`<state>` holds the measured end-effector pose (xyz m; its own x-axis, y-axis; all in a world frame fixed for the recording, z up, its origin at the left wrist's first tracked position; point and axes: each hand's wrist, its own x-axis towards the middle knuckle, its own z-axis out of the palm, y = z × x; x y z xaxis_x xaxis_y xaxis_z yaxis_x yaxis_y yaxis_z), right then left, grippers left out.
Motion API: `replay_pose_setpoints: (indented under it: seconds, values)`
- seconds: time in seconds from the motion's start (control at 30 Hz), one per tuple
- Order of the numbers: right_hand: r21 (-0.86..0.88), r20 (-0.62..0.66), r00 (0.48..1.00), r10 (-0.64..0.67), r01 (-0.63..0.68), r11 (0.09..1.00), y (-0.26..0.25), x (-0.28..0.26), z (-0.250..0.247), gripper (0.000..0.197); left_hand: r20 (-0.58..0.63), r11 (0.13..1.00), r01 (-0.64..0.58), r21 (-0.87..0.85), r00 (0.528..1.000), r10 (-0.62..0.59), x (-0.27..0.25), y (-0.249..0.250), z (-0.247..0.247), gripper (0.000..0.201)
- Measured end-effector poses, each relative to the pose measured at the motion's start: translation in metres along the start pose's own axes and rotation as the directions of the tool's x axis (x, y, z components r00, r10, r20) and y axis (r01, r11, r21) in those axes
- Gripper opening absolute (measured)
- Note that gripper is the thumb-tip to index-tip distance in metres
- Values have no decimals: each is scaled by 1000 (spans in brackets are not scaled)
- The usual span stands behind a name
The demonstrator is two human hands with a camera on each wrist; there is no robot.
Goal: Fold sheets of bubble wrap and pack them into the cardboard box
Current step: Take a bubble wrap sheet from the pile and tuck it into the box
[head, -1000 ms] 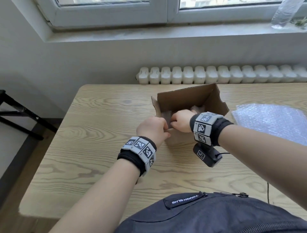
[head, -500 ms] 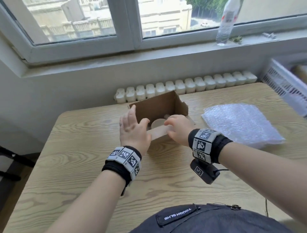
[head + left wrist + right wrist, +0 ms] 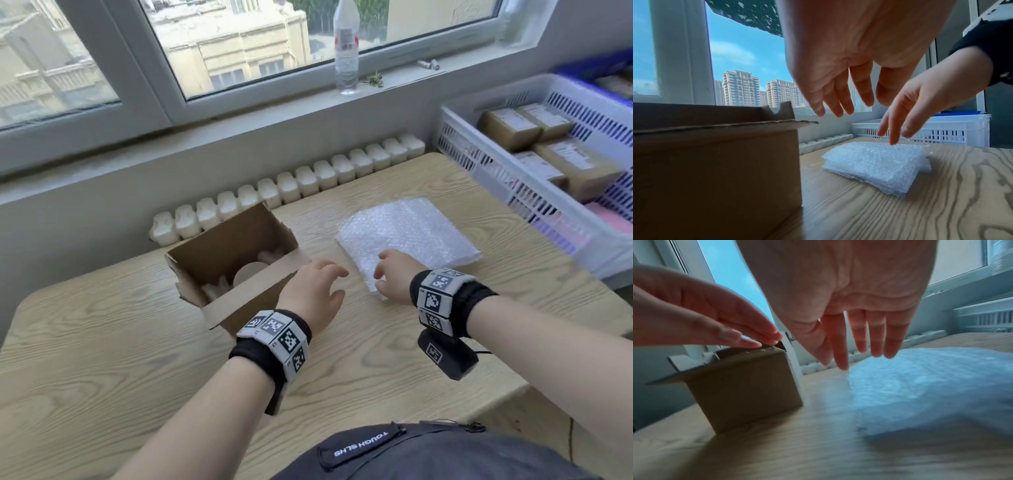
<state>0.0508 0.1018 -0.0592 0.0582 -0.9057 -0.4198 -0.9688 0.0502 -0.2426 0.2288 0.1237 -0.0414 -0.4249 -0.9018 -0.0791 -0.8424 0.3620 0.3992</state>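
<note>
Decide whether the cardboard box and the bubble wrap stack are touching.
Apart. The head view shows bare table between the cardboard box and the bubble wrap stack.

A strap (image 3: pixel 361 448) at the person's waist reads "TOUGH SLHS", upside down.

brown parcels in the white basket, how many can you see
4 in the head view, all in the white basket at the table's right end: two at the back, one large in the middle, one smaller in front. More may lie hidden underneath.
</note>
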Motion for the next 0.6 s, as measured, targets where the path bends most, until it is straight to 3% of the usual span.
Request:
replay_pose_setpoints:
  seconds: [0.1,0.2,0.3,0.43,0.6]
  values:
    - [-152,126,989,75,-55,987,37,12,7,35,48,1000,15,-4,999,-15,21,13,14,35]
    - [-241,170,985,42,0,971,69,26,15,54,92,999,32,-10,995,-30,38,26,23,34]
    - [-355,222,975,-27,107,929,80,34,13,39,105,998,62,-4,993,-61,53,36,27,35]
    - [-313,135,986,-102,140,939,86,52,1,30,101,993,122,-2,988,-121,66,41,28,35]
    - [-279,28,975,-220,219,935,93,63,5,57,97,985,175,7,980,-174,74,43,29,35]
